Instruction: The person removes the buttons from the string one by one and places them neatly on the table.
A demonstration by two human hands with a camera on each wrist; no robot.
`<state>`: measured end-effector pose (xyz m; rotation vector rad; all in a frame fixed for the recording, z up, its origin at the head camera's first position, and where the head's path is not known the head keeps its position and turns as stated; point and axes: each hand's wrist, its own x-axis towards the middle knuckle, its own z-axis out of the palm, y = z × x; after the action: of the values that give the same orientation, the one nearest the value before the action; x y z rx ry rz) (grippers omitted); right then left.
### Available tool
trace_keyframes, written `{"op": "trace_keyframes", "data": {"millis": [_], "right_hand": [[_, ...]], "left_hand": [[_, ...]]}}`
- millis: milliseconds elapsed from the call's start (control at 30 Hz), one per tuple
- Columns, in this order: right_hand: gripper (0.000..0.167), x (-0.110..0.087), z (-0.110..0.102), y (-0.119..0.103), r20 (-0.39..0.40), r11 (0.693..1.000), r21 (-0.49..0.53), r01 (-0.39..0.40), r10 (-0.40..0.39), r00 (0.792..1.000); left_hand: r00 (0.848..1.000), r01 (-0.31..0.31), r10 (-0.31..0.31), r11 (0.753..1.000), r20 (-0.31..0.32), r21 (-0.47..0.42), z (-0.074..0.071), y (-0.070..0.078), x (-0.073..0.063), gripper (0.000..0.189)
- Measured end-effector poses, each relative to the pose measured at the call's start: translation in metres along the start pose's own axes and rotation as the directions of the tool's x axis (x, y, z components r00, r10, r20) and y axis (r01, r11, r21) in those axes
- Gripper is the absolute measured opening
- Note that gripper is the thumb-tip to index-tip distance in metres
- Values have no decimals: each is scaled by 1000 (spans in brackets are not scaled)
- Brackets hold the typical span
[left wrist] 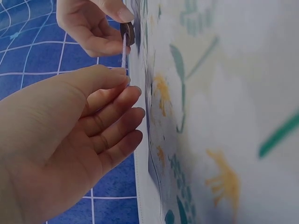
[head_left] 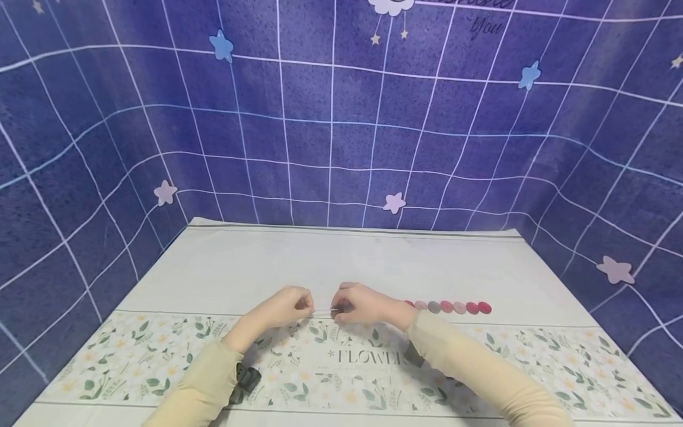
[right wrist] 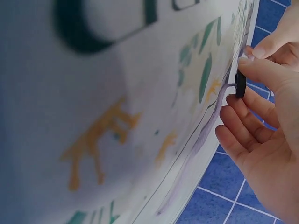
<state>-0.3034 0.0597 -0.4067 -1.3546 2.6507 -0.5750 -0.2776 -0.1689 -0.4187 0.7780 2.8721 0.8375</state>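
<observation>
A thin pale cord (left wrist: 124, 57) runs between the two hands. Its one end is pinched between thumb and index finger of my left hand (head_left: 289, 306), whose other fingers are loosely bent in the left wrist view. My right hand (head_left: 361, 303) pinches a dark round button (right wrist: 240, 84) by its edge, just above the tabletop. The cord meets the button's face, and a lilac length (right wrist: 198, 136) trails from the button along the cloth in the right wrist view. Right of the right hand, a row of red, pink and grey buttons (head_left: 447, 306) lies on the table, partly hidden by the wrist.
A white cloth (head_left: 256, 255) with a floral band (head_left: 160, 356) covers the table. Blue gridded curtains (head_left: 331, 142) with stars stand behind and at both sides. Dark wrist devices (head_left: 246, 378) sit beneath the sleeves.
</observation>
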Motion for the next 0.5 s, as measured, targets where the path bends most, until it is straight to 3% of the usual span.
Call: {"op": "trace_keyframes", "data": {"millis": [500], "right_hand": [[32,-8,-4,4,7,999,-8,-52,52,999]], "left_hand": [[1000,17,-17,1000,-4,-9,1,-1,0,8]]}}
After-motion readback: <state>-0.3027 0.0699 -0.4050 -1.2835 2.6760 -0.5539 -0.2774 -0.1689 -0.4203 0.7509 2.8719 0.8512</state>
